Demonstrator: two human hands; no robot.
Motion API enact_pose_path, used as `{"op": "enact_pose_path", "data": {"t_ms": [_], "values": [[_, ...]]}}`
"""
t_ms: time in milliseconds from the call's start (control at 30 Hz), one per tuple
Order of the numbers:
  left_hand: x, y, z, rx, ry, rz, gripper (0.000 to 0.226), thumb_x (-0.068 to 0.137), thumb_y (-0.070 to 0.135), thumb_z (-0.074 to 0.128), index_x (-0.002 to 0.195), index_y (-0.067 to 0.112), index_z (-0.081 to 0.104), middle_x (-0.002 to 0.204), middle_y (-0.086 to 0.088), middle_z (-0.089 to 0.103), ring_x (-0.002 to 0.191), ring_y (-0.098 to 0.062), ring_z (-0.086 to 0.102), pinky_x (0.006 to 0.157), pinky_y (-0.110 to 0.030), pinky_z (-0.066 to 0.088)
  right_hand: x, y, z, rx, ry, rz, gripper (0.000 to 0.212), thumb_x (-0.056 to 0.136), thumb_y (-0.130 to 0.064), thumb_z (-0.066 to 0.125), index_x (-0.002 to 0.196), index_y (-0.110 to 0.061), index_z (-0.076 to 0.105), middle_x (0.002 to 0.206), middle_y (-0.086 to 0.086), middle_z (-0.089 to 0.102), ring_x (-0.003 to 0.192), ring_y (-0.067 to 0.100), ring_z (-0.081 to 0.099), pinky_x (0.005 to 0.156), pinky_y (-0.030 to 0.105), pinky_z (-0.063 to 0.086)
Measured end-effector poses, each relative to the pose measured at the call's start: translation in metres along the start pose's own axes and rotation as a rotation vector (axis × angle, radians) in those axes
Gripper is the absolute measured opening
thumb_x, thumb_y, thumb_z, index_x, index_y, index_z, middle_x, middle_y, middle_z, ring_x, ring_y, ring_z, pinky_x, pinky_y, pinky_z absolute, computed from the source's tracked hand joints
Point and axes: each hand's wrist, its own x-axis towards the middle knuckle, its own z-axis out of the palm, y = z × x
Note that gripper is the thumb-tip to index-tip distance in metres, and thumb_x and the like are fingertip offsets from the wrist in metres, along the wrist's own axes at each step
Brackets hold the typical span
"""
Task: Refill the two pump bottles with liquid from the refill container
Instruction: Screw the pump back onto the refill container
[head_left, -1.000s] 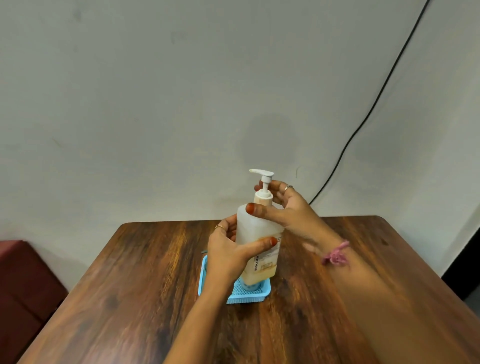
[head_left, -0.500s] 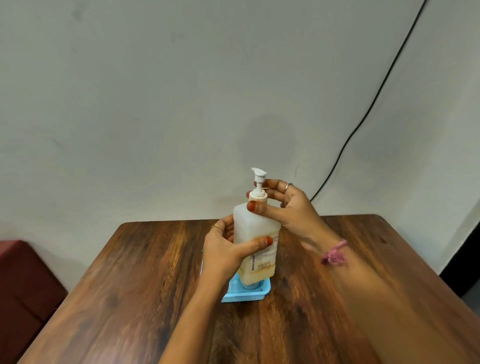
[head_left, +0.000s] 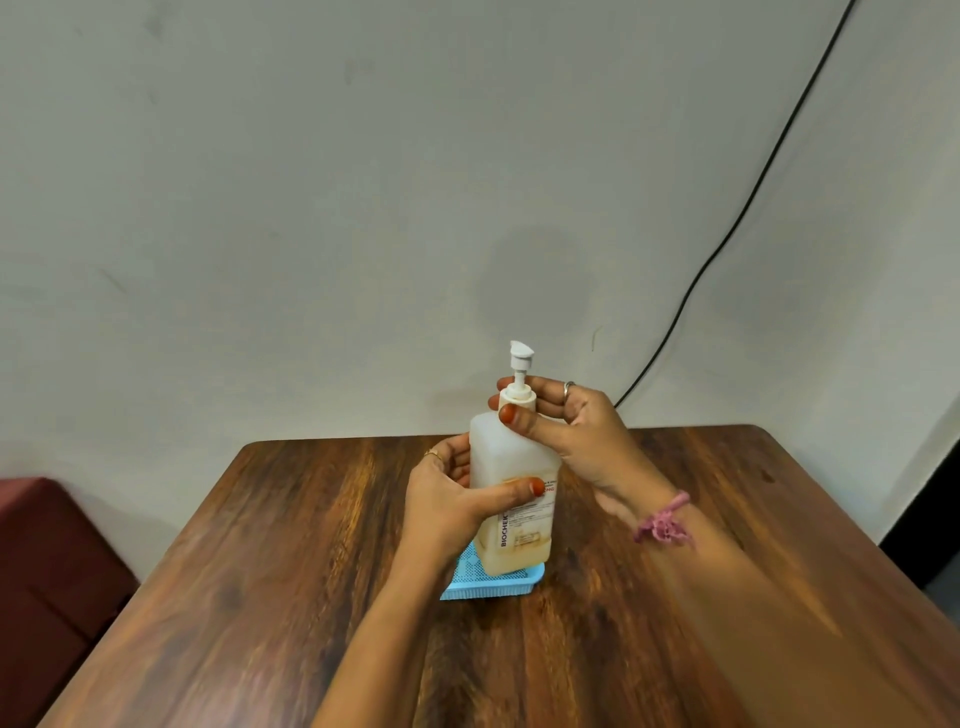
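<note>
A tall translucent pump bottle with yellowish liquid in its lower part is held upright just over a small blue mesh tray in the middle of the wooden table. My left hand wraps around the bottle's body, thumb across the label. My right hand pinches the white pump collar at the neck between thumb and fingers. The pump head points away from me. Something pale lies in the tray behind my left hand, mostly hidden. No other bottle is visible.
The brown wooden table reaches the grey wall at the back. A black cable runs down the wall to the table's far right. A dark red seat stands left of the table.
The pump head has turned from pointing left to pointing away from me while my right hand twists the collar. The bottle stays in my left hand.
</note>
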Motion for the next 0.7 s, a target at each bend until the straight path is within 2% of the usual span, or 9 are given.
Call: {"op": "enact_pose_path", "data": {"t_ms": [233,433,533,700], "values": [[-0.001,-0.003,0.0,0.006,0.062,0.028,0.091,0.035,0.042,0.088,0.117,0.015,0.058,0.107,0.004,0.07,0.095,-0.011,0.07,0.075,-0.025,0.059,0.0,0.003,0.008,-0.003,0.071,-0.01,0.035,0.076,-0.019,0.076,0.11,-0.017,0.068,0.103,0.0,0.073,0.098,0.014,0.068,0.085,0.035,0.055],[-0.001,-0.008,-0.002,0.0,0.041,0.014,0.088,0.037,0.04,0.088,0.116,0.017,0.058,0.107,0.004,0.07,0.094,-0.011,0.071,0.076,-0.027,0.06,-0.002,0.01,0.011,-0.046,0.088,-0.035,0.037,0.074,-0.025,0.078,0.11,-0.02,0.068,0.104,-0.002,0.073,0.102,0.012,0.067,0.092,0.039,0.053],[-0.001,-0.007,-0.003,-0.004,0.004,0.012,0.085,0.04,0.037,0.088,0.117,0.019,0.057,0.107,0.005,0.07,0.096,-0.011,0.07,0.077,-0.026,0.059,0.0,0.009,-0.001,-0.126,0.008,-0.038,0.05,0.069,-0.036,0.079,0.115,-0.024,0.066,0.115,-0.004,0.069,0.112,0.011,0.061,0.094,0.041,0.051],[0.006,-0.01,-0.015,-0.142,-0.025,-0.051,0.074,0.05,0.016,0.087,0.118,0.009,0.059,0.109,-0.005,0.073,0.095,-0.016,0.072,0.077,-0.032,0.061,-0.006,0.015,-0.027,-0.141,-0.103,0.01,0.081,0.062,-0.034,0.078,0.136,-0.023,0.047,0.134,-0.008,0.055,0.124,0.006,0.05,0.102,0.029,0.043]]}}
